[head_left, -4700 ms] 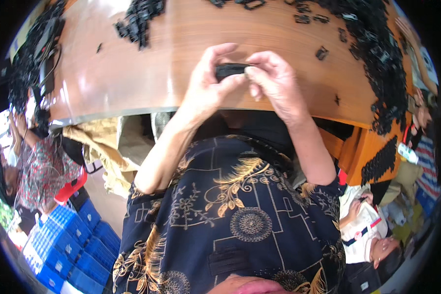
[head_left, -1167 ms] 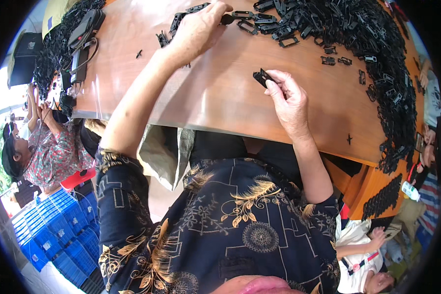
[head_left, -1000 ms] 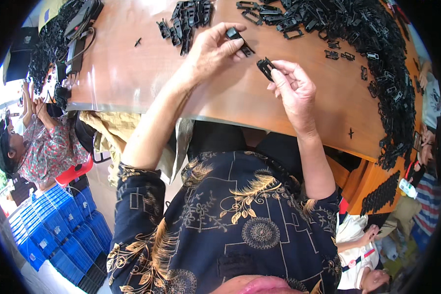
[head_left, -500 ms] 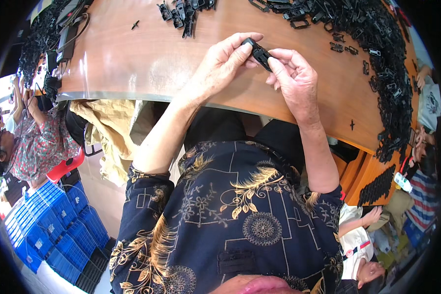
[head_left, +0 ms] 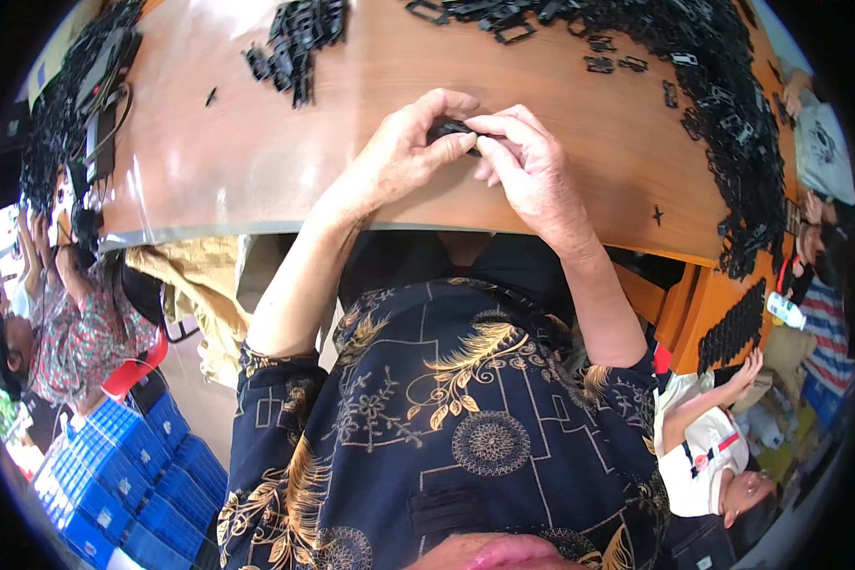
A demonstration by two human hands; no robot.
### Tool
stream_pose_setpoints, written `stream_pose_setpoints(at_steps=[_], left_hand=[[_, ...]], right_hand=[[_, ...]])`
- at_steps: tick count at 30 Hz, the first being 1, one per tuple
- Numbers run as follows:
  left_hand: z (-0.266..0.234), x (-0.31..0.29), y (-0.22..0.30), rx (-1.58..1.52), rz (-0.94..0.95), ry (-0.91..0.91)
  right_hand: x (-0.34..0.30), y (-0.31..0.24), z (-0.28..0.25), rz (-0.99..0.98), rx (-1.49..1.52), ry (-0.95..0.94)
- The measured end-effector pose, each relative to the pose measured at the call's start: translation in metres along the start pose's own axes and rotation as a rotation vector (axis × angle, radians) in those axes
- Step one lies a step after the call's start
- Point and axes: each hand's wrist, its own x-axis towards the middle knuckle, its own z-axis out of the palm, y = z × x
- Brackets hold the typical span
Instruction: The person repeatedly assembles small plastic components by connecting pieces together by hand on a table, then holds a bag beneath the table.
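Both my hands meet over the near part of the wooden table (head_left: 256, 180). Between them is a small black plastic part (head_left: 453, 130), mostly covered by the fingers. My left hand (head_left: 410, 147) is closed round its left end, thumb along the near side. The fingertips of my right hand (head_left: 527, 161) pinch its right end. Beyond my hands, to the left, lies a cluster of black plastic pieces (head_left: 299, 43). Another, much larger heap of black plastic pieces (head_left: 674, 57) spreads along the far and right side.
A tiny black piece (head_left: 211, 96) lies alone at left, another small black piece (head_left: 658, 216) near the right edge. A dark device with a cable (head_left: 104, 123) sits at the left end. Blue crates (head_left: 133, 475) stand lower left. Other people work on both sides.
Both hands have come nearer to me and closer together, and the black part is now more hidden. The view has shifted, bringing more of the far cluster into sight.
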Motion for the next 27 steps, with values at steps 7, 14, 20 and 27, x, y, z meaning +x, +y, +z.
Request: stream_pose_setpoints(at_steps=[7,14,20,27], left_hand=[[0.028,0.009,0.012,-0.249,-0.081,0.171],[0.047,0.027,0.025,-0.281,-0.048,0.225],[0.025,0.083,0.015,0.471,0.043,0.311],[0.019,0.115,0.017,1.193,0.258,0.228]], right_hand=[[0.001,0.013,-0.029,0.304,0.656,-0.010],[0.005,0.019,-0.034,0.392,0.638,0.074],[0.027,0.027,-0.072,0.212,-0.014,0.068],[0.062,0.044,-0.110,-0.186,-1.014,0.272]])
